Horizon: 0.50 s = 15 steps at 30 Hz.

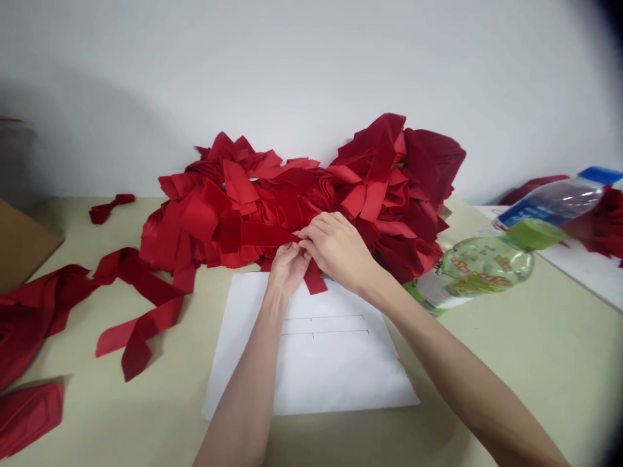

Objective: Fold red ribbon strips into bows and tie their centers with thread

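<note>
Both hands meet at the front of a large heap of red fabric strips. My left hand and my right hand pinch a red fabric strip between their fingers. Its short end hangs below them, and its long end runs left into the heap. Just below my hands lies a white paper sheet with thin drawn lines, its top edge under my left wrist.
Long loose red strips lie across the beige table to the left, beside a cardboard piece. To the right lie a green-capped plastic bottle and a blue-capped bottle. More red fabric sits at the far right.
</note>
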Each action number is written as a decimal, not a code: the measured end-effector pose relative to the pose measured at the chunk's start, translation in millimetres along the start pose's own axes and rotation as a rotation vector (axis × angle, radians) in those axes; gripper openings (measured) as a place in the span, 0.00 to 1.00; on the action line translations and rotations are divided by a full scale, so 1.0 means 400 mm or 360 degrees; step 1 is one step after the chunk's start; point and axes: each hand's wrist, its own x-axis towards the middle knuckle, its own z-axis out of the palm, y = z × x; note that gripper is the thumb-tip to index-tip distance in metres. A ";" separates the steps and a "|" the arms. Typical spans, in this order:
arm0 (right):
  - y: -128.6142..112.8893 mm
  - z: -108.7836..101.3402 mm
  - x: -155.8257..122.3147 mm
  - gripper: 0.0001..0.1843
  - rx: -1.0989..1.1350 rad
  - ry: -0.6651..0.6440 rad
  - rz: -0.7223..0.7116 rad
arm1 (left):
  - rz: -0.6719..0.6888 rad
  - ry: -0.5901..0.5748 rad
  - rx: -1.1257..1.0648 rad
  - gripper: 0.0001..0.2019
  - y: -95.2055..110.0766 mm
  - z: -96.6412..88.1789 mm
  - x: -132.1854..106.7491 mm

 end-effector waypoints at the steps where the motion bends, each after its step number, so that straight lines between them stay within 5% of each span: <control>1: 0.000 0.006 0.000 0.10 -0.0004 0.0003 0.0013 | 0.0004 -0.0001 0.0000 0.09 -0.001 0.001 0.000; 7: 0.013 0.004 -0.007 0.10 0.0330 0.0023 0.0244 | 0.0008 -0.0037 0.0014 0.09 -0.004 0.019 -0.005; 12: 0.063 -0.072 -0.060 0.12 0.0752 0.0248 0.0550 | 0.0001 -0.0115 0.0044 0.05 0.044 0.043 -0.018; 15: 0.076 -0.121 -0.124 0.12 0.0903 0.0149 0.0755 | -0.0040 -0.0153 0.0081 0.06 0.089 0.056 -0.049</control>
